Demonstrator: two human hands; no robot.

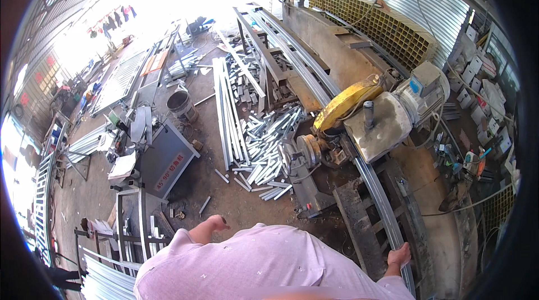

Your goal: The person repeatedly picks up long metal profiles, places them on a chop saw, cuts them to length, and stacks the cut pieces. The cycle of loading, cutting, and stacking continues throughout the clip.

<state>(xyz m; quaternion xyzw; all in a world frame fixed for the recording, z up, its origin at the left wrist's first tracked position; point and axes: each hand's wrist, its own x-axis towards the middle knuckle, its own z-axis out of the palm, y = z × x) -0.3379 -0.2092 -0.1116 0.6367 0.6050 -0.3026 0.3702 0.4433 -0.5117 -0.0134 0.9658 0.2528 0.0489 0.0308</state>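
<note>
My right hand (399,256) is closed around the near part of a long silvery metal tube (375,190) at the lower right. The tube runs forward under a cut-off saw, with a yellow blade guard (347,101) and a grey motor (422,93). A round cast part (307,148) sits left of the tube, by the saw. In front of my body, at the lower middle, my left hand (217,223) hangs over the floor, away from the saw. Its fingers are loosely bent and partly apart, and nothing shows in them.
Short cut tube pieces (269,157) lie heaped on the floor, beside long silvery bars (224,114). A grey machine cabinet (168,159) and a bucket (182,104) stand to the left. Stacked yellow square tubes (373,19) lie along the far right wall. A cable (471,205) crosses at right.
</note>
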